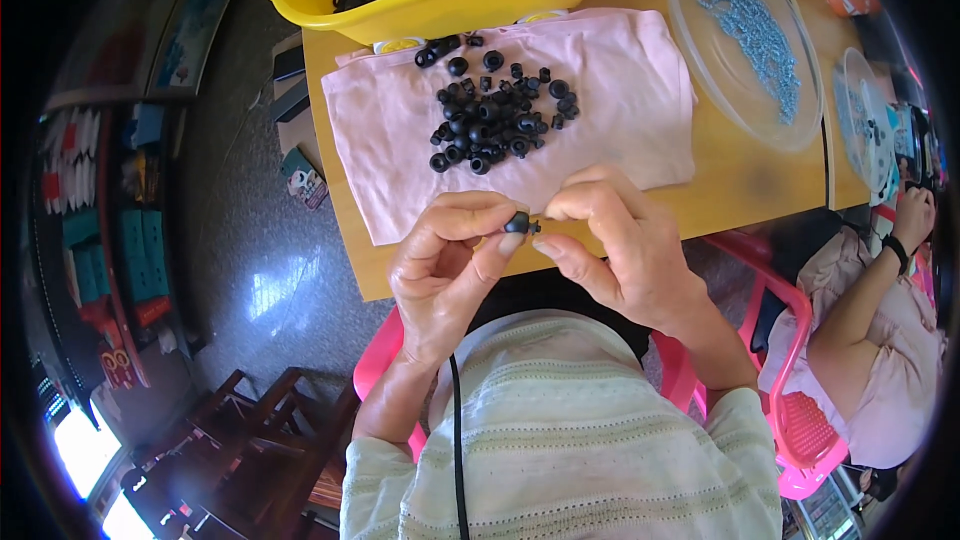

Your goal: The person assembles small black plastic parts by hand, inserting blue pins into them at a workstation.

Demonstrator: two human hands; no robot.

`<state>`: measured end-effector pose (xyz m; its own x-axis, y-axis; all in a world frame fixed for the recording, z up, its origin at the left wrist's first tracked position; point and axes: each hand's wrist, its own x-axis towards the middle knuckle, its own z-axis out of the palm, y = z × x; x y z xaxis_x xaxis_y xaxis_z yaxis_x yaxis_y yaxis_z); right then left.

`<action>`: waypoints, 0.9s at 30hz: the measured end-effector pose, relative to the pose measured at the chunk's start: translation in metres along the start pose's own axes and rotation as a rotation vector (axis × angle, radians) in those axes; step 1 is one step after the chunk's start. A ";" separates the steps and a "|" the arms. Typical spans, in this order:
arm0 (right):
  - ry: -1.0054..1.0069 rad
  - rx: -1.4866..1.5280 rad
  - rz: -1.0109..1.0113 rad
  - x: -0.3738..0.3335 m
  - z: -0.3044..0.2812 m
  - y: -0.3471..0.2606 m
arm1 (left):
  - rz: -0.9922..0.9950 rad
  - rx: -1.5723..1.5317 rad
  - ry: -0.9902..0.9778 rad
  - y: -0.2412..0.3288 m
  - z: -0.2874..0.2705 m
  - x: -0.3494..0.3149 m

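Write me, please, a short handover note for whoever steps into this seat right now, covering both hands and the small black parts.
Left hand: pinches one small black part between thumb and fingers.
Right hand: fingertips meet the same part from the other side; what they grip is too small to tell.
Loose black parts lie piled on the pink cloth on the table; many more fill the yellow tub.
Clear dish to the right holds small bluish metal pieces.
Done: no finished pile can be told apart.
Left: the pile and the tub.
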<state>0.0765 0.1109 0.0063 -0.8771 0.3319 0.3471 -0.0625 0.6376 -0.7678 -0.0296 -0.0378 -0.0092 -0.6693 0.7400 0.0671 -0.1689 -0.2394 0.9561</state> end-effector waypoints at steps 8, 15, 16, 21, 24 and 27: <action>-0.020 -0.062 -0.003 0.000 0.000 -0.001 | -0.058 0.022 -0.034 0.001 0.005 0.001; -0.007 0.112 0.051 -0.005 0.000 -0.002 | -0.012 0.258 -0.137 0.005 0.001 0.002; 0.011 0.142 0.032 -0.005 0.001 -0.002 | -0.167 0.031 -0.084 0.006 0.004 0.001; 0.068 0.046 -0.018 -0.009 0.009 0.001 | -0.425 -0.325 0.108 0.002 0.020 -0.001; 0.044 0.110 0.057 -0.013 0.008 0.002 | -0.144 0.027 0.015 -0.001 0.018 -0.004; 0.025 0.147 0.128 -0.011 0.001 -0.004 | -0.144 -0.032 0.028 0.004 0.016 -0.001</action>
<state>0.0861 0.1034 0.0052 -0.8705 0.4221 0.2530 -0.0213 0.4814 -0.8762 -0.0180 -0.0290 -0.0011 -0.6563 0.7504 -0.0787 -0.2870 -0.1519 0.9458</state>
